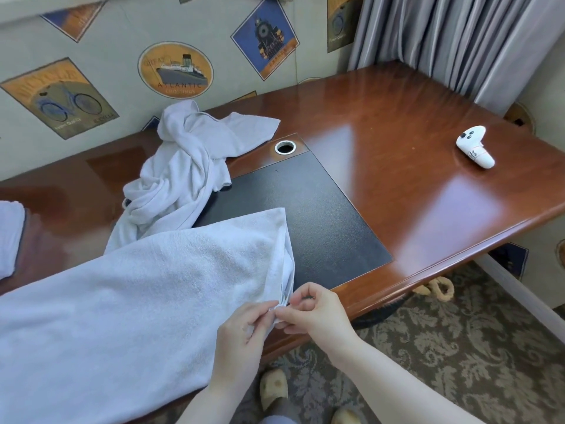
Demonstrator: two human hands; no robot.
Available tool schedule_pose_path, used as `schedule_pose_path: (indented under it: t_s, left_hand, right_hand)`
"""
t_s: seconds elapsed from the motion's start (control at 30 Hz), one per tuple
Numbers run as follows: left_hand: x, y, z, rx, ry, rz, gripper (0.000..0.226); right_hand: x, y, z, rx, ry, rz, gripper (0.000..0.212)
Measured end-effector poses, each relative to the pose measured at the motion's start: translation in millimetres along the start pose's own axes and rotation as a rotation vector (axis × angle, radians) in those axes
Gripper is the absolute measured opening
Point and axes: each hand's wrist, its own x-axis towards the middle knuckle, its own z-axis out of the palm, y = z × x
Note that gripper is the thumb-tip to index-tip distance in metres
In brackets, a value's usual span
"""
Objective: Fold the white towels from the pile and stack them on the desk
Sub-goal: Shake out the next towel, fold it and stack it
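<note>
A large white towel [137, 295] lies doubled over across the front left of the brown wooden desk [397, 142], its near corner hanging at the desk's front edge. My left hand [244, 328] and my right hand [312, 313] meet at that corner, and each pinches the towel's layered edge between thumb and fingers. Behind the towel, a crumpled pile of white towels [189, 160] sits against the wall. At the far left edge, part of another white towel [10, 234] shows.
A black desk pad [321, 215] covers the desk's middle, with a round metal cable hole [285, 146] at its far corner. A white controller [475, 145] rests at the right. Grey curtains [458, 35] hang behind the desk. Slippered feet [273, 388] stand on patterned carpet below.
</note>
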Motion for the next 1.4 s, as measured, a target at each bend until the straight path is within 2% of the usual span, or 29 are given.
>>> schedule_pose_path:
  t_s: [0.1, 0.17, 0.23, 0.3, 0.37, 0.43, 0.5, 0.57, 0.67, 0.73, 0.8, 0.87, 1.0, 1.07, 1.17, 1.27, 1.33, 1.4]
  left_hand:
    - [0, 0, -3, 0.008, -0.042, 0.009, 0.033]
    - [2, 0, -3, -0.026, -0.015, -0.047, 0.036]
    - [11, -3, -2, -0.052, 0.022, -0.103, 0.027]
    - [20, -7, -3, -0.044, 0.050, -0.132, 0.025]
    - [27, -11, -5, 0.004, 0.054, -0.131, 0.037]
    - [30, -13, -9, 0.050, 0.017, -0.087, 0.042]
    - [30, -13, -12, 0.113, 0.025, -0.022, 0.040]
    - [27, -9, -15, 0.170, 0.106, 0.049, 0.038]
    - [30, -1, -15, 0.264, 0.302, 0.151, 0.020]
    - [33, 2, -8, 0.335, 0.411, 0.168, 0.015]
    - [32, 12, 3, 0.360, 0.503, 0.114, 0.012]
    - [27, 25, 15, 0.345, 0.582, 0.060, 0.017]
    - [20, 45, 38, 0.353, 0.705, 0.002, 0.016]
    - [16, 52, 44, 0.358, 0.800, -0.050, 0.026]
    - [9, 69, 42, 0.387, 0.981, -0.126, 0.025]
    - [-2, 85, 40, 0.459, 1.119, -0.146, 0.018]
    - [-6, 91, 41, 0.497, 1.147, -0.151, 0.024]
    - [-4, 97, 41, 0.485, 1.162, -0.174, 0.024]
  right_hand:
    - [6, -1, 1, 0.022, -0.030, 0.029, 0.032]
    - [11, 0, 3, -0.057, -0.060, 0.021, 0.029]
    - [21, -2, 2, -0.284, -0.047, -0.055, 0.023]
    - [34, -10, -9, -0.617, 0.029, -0.214, 0.008]
    - [51, -21, -25, -0.899, 0.042, -0.384, 0.018]
    - [69, -30, -32, -1.094, -0.114, -0.497, 0.027]
    - [81, -33, -31, -1.252, -0.286, -0.627, 0.021]
    - [86, -31, -28, -1.315, -0.342, -0.757, 0.012]
    - [96, -26, -28, -1.229, -0.262, -0.959, 0.017]
    - [108, -26, -30, -1.180, -0.315, -1.073, 0.017]
    - [121, -30, -30, -1.198, -0.459, -1.077, 0.015]
    - [138, -41, -34, -1.323, -0.590, -1.031, 0.009]
    - [183, -69, -36, -1.647, -0.846, -0.986, 0.027]
    - [202, -83, -24, -1.807, -0.933, -1.098, 0.030]
    - [229, -112, -8, -2.002, -0.943, -1.290, 0.028]
    - [250, -142, -3, -2.196, -0.924, -1.368, 0.028]
    - [252, -148, -2, -2.193, -0.958, -1.343, 0.035]
    - [244, -146, 6, -2.056, -0.995, -1.263, 0.045]
